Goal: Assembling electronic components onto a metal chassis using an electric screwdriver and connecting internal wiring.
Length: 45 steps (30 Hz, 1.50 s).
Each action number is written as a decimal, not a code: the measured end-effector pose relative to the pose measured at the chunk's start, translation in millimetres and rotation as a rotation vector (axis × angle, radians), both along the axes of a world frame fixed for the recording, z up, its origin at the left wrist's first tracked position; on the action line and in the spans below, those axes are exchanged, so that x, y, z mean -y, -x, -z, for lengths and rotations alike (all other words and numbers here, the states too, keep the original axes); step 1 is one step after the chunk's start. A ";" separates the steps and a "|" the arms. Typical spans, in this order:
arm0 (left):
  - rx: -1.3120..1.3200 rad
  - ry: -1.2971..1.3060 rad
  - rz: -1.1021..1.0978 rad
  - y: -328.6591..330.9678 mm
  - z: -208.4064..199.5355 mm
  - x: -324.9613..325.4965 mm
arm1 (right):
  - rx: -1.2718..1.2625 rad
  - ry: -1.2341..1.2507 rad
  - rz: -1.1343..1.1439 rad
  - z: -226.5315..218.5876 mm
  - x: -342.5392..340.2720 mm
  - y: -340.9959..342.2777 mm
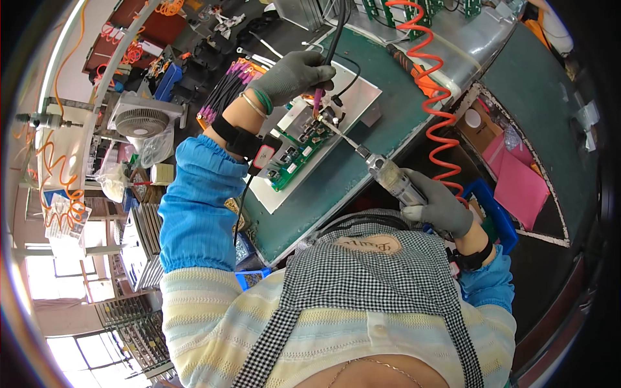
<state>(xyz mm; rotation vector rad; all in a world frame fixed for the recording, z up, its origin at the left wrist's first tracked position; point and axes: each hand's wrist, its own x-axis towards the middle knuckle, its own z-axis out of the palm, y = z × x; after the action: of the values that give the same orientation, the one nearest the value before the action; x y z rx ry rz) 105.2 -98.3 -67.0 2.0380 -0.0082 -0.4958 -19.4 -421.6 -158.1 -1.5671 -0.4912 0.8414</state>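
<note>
My left hand (292,79), in a grey glove, is closed around a thick black cable (337,35). The cable's purple end (317,97) comes down to a green circuit board (299,167) with a pale block on it. Under the board lies a white panel (272,198) on the green worktop (391,81). Wrapped around a power screwdriver (393,179) is my gloved right hand (441,208). The screwdriver's thin bit slants up and left to the board, close to the cable end; whether the tip touches a screw is too small to tell.
A red coiled hose (435,119) hangs on the right, beside an orange-and-black tool (412,68). Black cables with purple ends (228,92) are bundled beyond my left arm. A blue bin (498,216) and pink sheets (521,194) lie at right; a fan (141,121) stands left.
</note>
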 end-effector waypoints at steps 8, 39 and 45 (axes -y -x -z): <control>-0.056 0.113 -0.071 0.2 20.5 14.4 | 0.008 0.017 -0.008 4.0 -7.2 -1.3; -0.097 -0.076 0.100 -5.2 29.7 10.1 | -0.474 -0.064 0.038 -16.1 -42.0 -3.7; -0.086 -0.053 0.067 -8.4 38.6 7.1 | -0.435 -0.038 0.040 -22.6 -44.2 -4.0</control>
<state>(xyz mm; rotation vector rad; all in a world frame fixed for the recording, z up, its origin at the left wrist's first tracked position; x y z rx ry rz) 113.6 -105.4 -105.7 2.0722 -0.0115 -0.6308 -15.4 -377.5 -135.5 -1.3043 -0.1588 1.0993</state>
